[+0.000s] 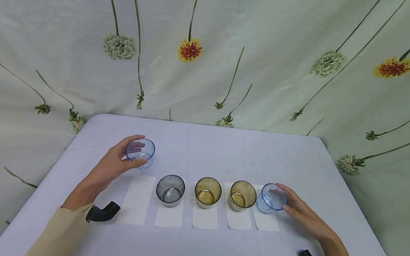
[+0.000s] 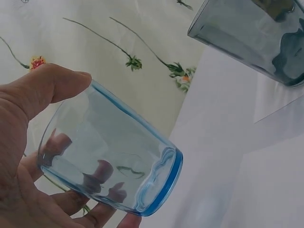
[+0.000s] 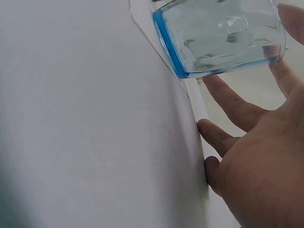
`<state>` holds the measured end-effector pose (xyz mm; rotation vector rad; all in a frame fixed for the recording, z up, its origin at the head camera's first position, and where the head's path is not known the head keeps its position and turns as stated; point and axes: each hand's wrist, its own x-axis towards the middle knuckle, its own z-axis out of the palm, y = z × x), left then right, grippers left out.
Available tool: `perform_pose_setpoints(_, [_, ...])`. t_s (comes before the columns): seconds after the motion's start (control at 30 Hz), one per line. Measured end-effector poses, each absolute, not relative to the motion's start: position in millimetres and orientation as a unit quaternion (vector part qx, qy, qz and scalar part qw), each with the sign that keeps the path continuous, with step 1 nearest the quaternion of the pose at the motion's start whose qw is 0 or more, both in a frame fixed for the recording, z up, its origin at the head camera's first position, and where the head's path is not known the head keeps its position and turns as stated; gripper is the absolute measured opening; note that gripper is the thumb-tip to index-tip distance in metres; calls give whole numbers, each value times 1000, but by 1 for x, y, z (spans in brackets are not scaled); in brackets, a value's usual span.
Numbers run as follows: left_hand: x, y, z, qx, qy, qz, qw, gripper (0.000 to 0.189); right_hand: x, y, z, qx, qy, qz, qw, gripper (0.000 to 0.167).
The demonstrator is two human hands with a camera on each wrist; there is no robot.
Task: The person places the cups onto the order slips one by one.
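Note:
Above the left end of the row, my left hand (image 1: 113,158) grips a clear blue glass cup (image 1: 149,151), thumb on one side and fingers round the other. In the left wrist view this blue cup (image 2: 123,147) is tilted, its thick base pointing away from the palm. At the right end, my right hand (image 1: 304,215) holds a second blue glass cup (image 1: 267,203) between thumb and forefinger near the rim. The right wrist view shows that cup (image 3: 223,38) with the lower fingers spread beside the tabletop.
Between the hands stand a grey glass cup (image 1: 171,192) and two amber cups, one left (image 1: 207,193) and one right (image 1: 242,196). White paper pieces lie under the row, and a wider paper (image 1: 136,202) lies at its left. A flowered cloth (image 1: 272,89) hangs behind the table.

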<state>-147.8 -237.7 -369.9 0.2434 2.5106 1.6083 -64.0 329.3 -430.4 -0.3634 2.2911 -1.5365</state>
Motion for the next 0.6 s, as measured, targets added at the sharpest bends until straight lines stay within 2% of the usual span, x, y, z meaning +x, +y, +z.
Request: perform_pose_setpoints(0.6, [-103,-242,-368,96,844,523,74,70,-63,328,-428,-130,810,-544,176,59])
